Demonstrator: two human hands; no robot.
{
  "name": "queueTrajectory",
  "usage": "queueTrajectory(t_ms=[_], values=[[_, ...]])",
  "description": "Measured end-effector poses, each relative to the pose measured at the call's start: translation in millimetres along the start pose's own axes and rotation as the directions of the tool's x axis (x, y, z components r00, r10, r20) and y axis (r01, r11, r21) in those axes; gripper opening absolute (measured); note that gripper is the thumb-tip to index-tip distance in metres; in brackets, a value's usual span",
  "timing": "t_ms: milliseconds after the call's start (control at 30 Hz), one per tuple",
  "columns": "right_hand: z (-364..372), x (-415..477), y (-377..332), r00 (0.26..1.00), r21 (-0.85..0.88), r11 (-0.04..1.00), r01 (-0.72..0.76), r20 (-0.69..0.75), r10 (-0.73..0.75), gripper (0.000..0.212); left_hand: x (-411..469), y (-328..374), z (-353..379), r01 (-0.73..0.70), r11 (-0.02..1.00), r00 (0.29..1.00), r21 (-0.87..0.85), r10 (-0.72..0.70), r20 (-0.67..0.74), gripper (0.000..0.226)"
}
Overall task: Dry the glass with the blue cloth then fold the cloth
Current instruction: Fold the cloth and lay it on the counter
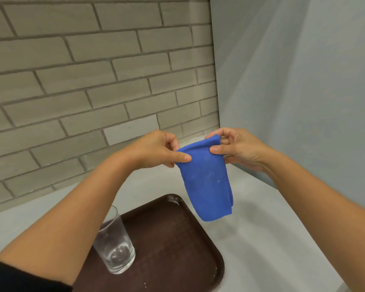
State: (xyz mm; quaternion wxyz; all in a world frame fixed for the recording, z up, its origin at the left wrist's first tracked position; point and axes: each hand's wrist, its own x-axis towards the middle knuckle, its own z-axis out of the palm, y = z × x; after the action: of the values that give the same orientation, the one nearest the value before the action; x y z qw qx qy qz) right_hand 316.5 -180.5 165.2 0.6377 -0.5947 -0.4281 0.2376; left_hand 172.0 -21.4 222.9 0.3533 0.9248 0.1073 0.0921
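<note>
The blue cloth (207, 182) hangs in the air, doubled over, above the far right corner of the tray. My left hand (156, 149) pinches its upper left corner. My right hand (238, 148) pinches its upper right corner, thumb in front and fingers behind. The folded lower end dangles free over the counter. An empty clear glass (115, 247) stands upright on the brown tray (177, 239), under my left forearm, which hides part of its rim.
The tray lies on a pale counter (261, 239) in a corner. A brick wall (82, 81) runs behind and a plain grey wall (303, 91) stands to the right. A black sleeve shows at the lower left.
</note>
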Motion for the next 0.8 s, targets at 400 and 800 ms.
queueTrajectory(t_ms=[400, 800], values=[[-64.8, -18.6, 48.6, 0.887, -0.086, 0.927, -0.365, 0.27, 0.374, 0.02, 25.3, -39.0, 92.4, 0.344, 0.783, 0.923, -0.518, -0.179, 0.342, 0.019], [-33.8, 68.8, 194.7, 0.81, -0.191, 0.792, -0.581, -0.038, 0.585, 0.013, 121.3, -162.4, 152.7, 0.455, 0.88, 0.887, 0.135, -0.462, 0.02, 0.008]])
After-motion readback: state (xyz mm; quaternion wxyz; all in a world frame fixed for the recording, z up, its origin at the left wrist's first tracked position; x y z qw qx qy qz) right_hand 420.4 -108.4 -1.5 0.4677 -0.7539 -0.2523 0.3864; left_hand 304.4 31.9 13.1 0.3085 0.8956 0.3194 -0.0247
